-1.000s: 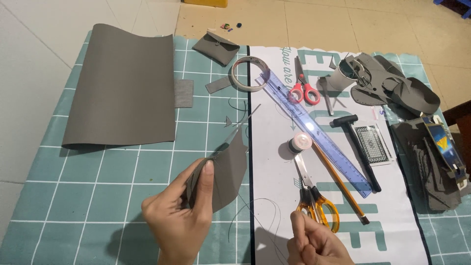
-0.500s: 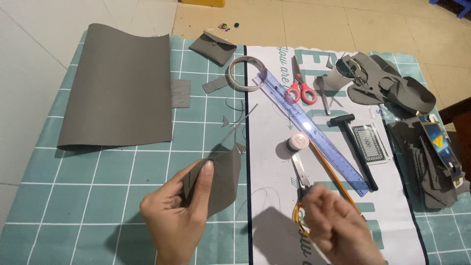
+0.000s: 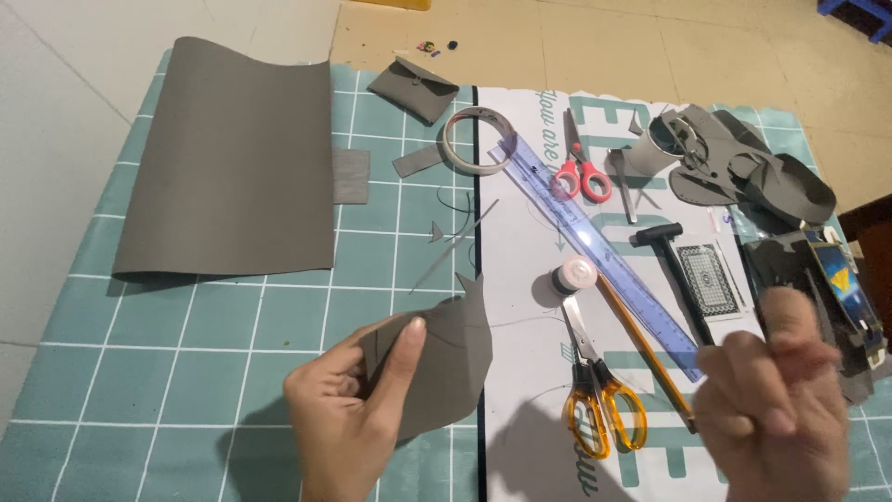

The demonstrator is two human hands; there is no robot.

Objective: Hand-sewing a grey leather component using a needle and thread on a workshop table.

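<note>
L hand [image 3: 358, 418] at about 7 o'clock of the view, fingers pressed together around the edge of a cut grey leather piece [image 3: 446, 358]; thumb lies flat on top, other fingers curl under. The piece hangs partly over the green cutting mat [image 3: 232, 344] and touches the dark seam where the white printed sheet [image 3: 530, 242] starts.

R hand [image 3: 776, 409] at about 4 o'clock, raised off the sheet, blurred; fingers bunched tight w/ thumb up, looks like a pinch, but can't tell what's in it. A thin dark thread [image 3: 520, 321] runs faintly across the sheet betw. the leather piece and the R side.

Just at 9 o'clock of the R hand: orange-handled scissors [image 3: 595, 390], blades pointing to 12. At their tip, a small white spool [image 3: 574, 274]. A yellow pencil [image 3: 646, 353] and a clear blue ruler [image 3: 595, 237] lie diagonally beside them, 11-to-5. Black-headed hammer [image 3: 674, 256] just past the ruler, near a small patterned card [image 3: 708, 279].

Toward 12: red-handled scissors [image 3: 581, 172], tape ring [image 3: 478, 139], small grey pouch [image 3: 415, 88]. Toward 10: big grey leather sheet [image 3: 232, 167], its far edge curled up. Toward 2: heap of grey cut leather parts [image 3: 753, 172].
</note>
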